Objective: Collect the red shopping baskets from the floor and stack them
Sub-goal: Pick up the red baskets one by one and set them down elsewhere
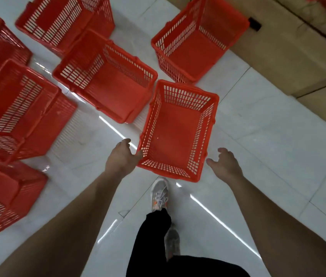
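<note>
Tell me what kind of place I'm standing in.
Probably a shop or its stockroom: many red shopping baskets stand about on a glossy tiled floor, with cardboard boxes alongside.

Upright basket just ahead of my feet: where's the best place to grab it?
Probably best to take the nearest basket by its two long side rims, coming down from either side. It stands upright and empty, and the left hand and right hand flank it.

Bare floor (258, 148) right — baskets (106, 76) crowd left.
</note>
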{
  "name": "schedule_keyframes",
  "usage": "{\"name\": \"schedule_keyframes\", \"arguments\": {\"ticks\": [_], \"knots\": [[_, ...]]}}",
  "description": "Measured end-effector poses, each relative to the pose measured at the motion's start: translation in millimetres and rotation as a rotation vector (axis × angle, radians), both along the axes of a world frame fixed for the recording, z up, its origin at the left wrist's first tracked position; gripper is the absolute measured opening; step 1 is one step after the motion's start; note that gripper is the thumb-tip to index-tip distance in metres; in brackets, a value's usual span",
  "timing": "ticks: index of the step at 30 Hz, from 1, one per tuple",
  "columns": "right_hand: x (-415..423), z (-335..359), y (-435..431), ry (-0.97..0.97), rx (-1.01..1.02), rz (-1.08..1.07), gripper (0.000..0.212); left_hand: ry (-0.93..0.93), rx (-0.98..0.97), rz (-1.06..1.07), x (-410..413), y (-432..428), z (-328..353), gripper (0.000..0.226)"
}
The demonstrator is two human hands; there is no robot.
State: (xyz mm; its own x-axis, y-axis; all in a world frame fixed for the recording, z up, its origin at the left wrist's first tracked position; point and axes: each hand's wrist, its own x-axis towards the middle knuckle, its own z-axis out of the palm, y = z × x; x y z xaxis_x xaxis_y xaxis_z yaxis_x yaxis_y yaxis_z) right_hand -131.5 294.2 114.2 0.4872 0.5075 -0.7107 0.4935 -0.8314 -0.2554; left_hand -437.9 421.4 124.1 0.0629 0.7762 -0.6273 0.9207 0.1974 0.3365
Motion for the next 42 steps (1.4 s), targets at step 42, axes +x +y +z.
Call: {"name": "schedule_keyframes", "arguments": {"ticks": [42], "knots": [[-45.7, 363.2, 4.5, 0.2, 0.532, 0.411, 0.025, -0.123, 0.23, 0.994, -41.7, -273.0, 381.6, 0.029]]}}
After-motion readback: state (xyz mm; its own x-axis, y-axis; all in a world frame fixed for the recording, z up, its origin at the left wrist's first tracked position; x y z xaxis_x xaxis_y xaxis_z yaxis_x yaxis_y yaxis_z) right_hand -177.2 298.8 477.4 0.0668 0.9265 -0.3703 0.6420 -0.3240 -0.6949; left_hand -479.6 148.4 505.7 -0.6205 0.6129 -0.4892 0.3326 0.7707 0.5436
